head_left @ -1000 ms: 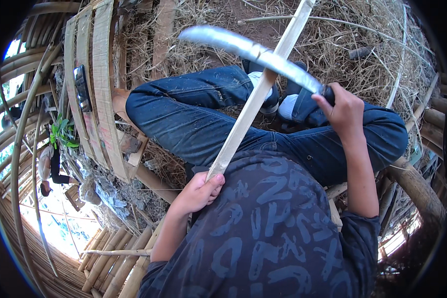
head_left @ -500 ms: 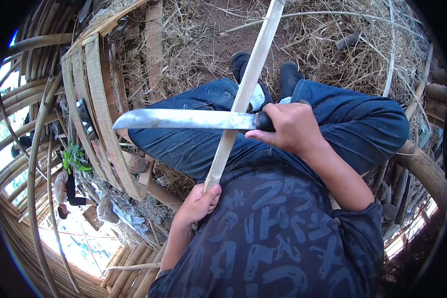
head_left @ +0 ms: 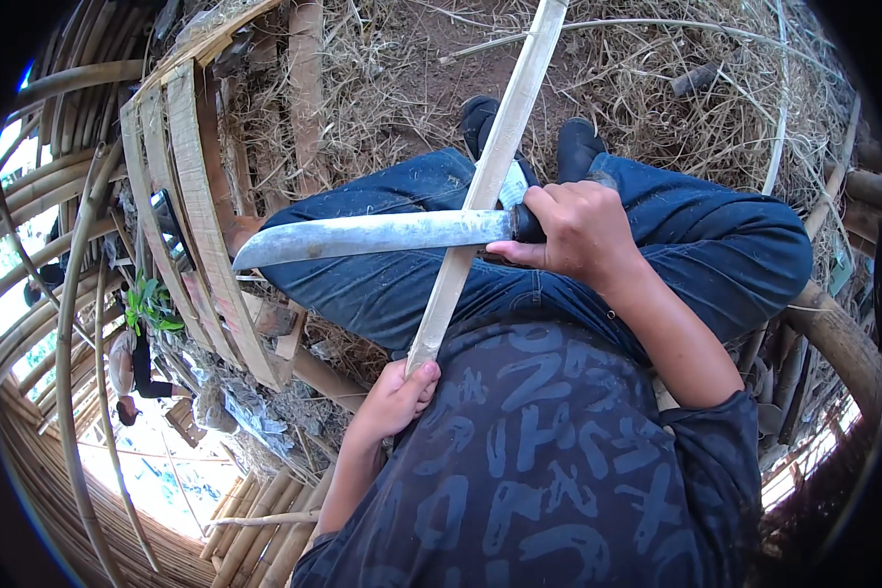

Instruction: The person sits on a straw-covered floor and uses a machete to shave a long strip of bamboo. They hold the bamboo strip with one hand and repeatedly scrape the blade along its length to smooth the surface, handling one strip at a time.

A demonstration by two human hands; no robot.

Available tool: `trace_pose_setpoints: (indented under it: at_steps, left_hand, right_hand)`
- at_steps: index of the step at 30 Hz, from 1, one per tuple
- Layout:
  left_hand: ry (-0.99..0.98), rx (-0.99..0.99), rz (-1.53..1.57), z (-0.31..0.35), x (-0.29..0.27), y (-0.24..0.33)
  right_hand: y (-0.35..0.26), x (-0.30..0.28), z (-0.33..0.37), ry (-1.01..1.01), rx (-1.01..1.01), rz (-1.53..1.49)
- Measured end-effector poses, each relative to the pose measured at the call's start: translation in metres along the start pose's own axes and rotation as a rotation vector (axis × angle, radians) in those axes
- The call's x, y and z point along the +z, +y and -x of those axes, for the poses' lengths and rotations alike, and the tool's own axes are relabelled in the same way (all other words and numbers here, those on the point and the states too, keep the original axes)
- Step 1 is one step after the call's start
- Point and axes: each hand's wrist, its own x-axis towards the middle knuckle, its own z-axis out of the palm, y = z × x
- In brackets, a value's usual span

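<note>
My left hand (head_left: 400, 397) is closed around the near end of a long pale split strip of bamboo or wood (head_left: 501, 145), close to my belly. The strip slants up and away to the right, passing over my lap between my legs. My right hand (head_left: 580, 233) grips the dark handle of a machete (head_left: 367, 236). Its broad, worn blade points left and lies across the strip, a little above my lap, with the crossing near the handle. The blade tip hangs over my left knee.
A slatted wooden crate (head_left: 201, 186) stands left of my knee, with a phone-like dark device (head_left: 170, 225) at its slats. Dry shavings (head_left: 382, 88) litter the ground ahead. A bamboo pole (head_left: 838, 338) lies at the right. Another person (head_left: 127, 367) is at the far left.
The machete and my right hand have shifted slightly, the blade tip coming a little nearer and right, its flat turning to show wider. My left hand keeps its hold on the strip.
</note>
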Motion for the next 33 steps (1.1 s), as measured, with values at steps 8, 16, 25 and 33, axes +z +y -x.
trace_pose_setpoints:
  at_steps: [8,16,25,33]
  left_hand:
    - [0.006,-0.014,0.013,0.002,0.004,0.002]
    - [-0.011,-0.011,0.033,0.001,0.002,-0.001]
    - [0.103,0.029,-0.172,0.010,-0.016,-0.025]
    - [0.099,0.102,-0.287,0.007,-0.013,-0.016]
  right_hand:
    - [0.014,-0.005,0.004,0.054,0.003,0.092]
    - [0.029,-0.012,0.007,0.061,0.043,0.169]
    - [0.104,-0.036,0.014,0.065,0.561,0.278]
    - [0.028,-0.005,0.018,0.076,0.296,-0.022]
